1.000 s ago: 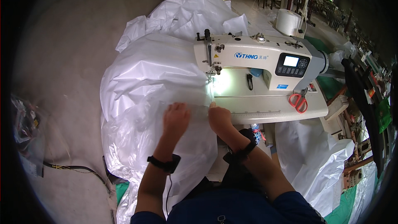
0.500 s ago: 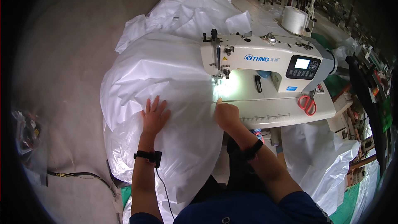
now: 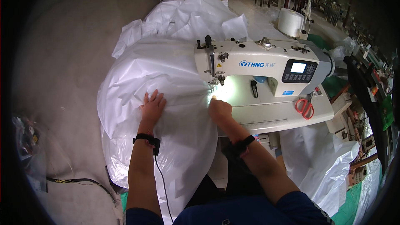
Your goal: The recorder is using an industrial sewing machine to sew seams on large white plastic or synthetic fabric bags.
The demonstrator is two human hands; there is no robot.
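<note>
Left hand (image 3: 153, 106) lies flat and open on the white plastic sheet (image 3: 141, 75) mid-frame. Right hand (image 3: 219, 109) pinches the sheet right beside the sewing machine (image 3: 258, 64) needle. Fingers that close could get stitched, I reckon, and the slippery sheet might bunch.

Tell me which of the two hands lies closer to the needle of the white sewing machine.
The right hand, at the lit needle area of the white sewing machine; the left hand lies flat farther left on the white plastic sheet.

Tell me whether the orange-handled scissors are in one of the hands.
No, the scissors lie on the sewing machine's bed, apart from both the left hand and right hand, which press the white sheet.
</note>
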